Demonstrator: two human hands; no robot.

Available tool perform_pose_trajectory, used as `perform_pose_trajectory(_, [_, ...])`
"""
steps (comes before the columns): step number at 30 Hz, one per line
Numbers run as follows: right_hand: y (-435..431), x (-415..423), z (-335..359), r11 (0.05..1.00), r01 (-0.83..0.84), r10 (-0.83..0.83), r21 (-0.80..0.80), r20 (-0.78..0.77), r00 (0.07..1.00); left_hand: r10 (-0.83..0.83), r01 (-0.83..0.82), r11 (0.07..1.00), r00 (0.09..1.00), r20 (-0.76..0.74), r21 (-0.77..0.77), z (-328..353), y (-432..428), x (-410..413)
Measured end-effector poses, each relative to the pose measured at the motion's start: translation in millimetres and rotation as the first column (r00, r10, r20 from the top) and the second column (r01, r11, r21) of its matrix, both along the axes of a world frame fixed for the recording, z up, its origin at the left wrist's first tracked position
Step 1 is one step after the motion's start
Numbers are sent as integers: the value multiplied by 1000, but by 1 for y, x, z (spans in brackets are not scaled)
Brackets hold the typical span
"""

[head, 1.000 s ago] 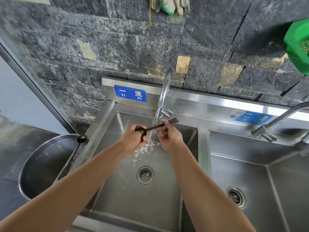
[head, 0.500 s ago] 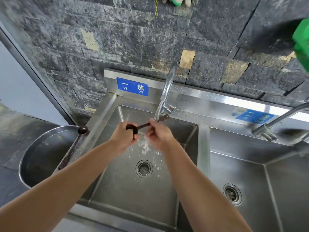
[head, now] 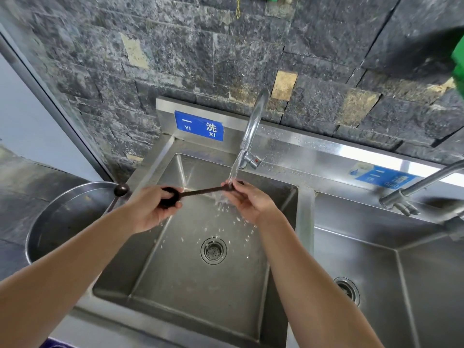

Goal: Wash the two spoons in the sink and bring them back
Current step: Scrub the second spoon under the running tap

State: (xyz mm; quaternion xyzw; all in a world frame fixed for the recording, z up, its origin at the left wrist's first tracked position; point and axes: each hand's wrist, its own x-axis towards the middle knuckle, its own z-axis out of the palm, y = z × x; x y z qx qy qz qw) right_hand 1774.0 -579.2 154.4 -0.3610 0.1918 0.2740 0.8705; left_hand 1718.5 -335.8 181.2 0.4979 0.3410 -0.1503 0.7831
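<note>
I hold a dark brown wooden spoon (head: 200,191) level over the left sink basin (head: 175,277). My left hand (head: 153,209) grips its bowl end. My right hand (head: 248,200) pinches the handle's far end, right under the water running from the faucet (head: 252,126). Water splashes off my right fingers into the basin. A second dark spoon (head: 121,190) lies on the sink's left rim, bowl up, its handle sloping down toward the round metal basin (head: 62,217).
A second sink basin (head: 401,285) with its own faucet (head: 411,189) lies to the right. The drain (head: 213,250) sits mid-basin. A dark stone wall (head: 200,59) rises behind. A green object (head: 458,64) hangs at the upper right edge.
My hands have spread apart along the spoon. The right hand slid out to the handle's tip under the stream, and the left hand with the bowl end moved left.
</note>
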Motion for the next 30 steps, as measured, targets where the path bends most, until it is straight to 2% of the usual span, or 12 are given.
perform_pose_trajectory(3, [-16,0,-5,999,27,-29,-43,-55,998,28,-27,996,1000,9,-82,-6,-14,9])
perform_pose_trajectory(6, [-50,2,-10,984,93,-109,-150,-106,988,-56,57,980,998,12,-191,-6,-44,20])
perform_pose_trajectory(14, [-132,-21,-10,928,294,-317,-230,-71,946,36,-23,843,999,13,-538,-13,-129,45])
perform_pose_trajectory(16, [-139,-36,-13,940,214,-249,-264,-103,963,146,-140,793,989,-37,-593,-19,-140,47])
perform_pose_trajectory(18, [-139,-52,-20,952,32,-84,-306,-156,984,271,-273,750,958,-97,-602,-25,-147,49])
perform_pose_trajectory(20, [-138,-66,-29,927,-194,126,-320,-222,967,334,-324,706,936,-107,-629,-29,-149,51])
perform_pose_trajectory(21, [-139,-70,-31,897,-311,237,-314,-250,939,342,-344,696,931,-130,-630,-31,-148,52])
perform_pose_trajectory(23, [-145,-71,-30,778,-528,453,-341,-279,847,308,-363,730,931,-196,-579,-36,-147,55])
perform_pose_trajectory(25, [-149,-55,-22,657,-609,542,-445,-282,791,263,-340,785,940,-219,-517,-40,-147,57])
perform_pose_trajectory(27, [-143,-22,-8,625,-494,451,-604,-237,860,253,-332,802,942,-221,-497,-43,-149,57])
perform_pose_trajectory(29, [-125,20,5,621,-255,247,-741,-123,961,265,-350,799,935,-236,-490,-45,-150,56])
perform_pose_trajectory(30, [-111,40,10,632,-155,165,-759,-64,984,279,-370,791,927,-252,-488,-46,-150,55])
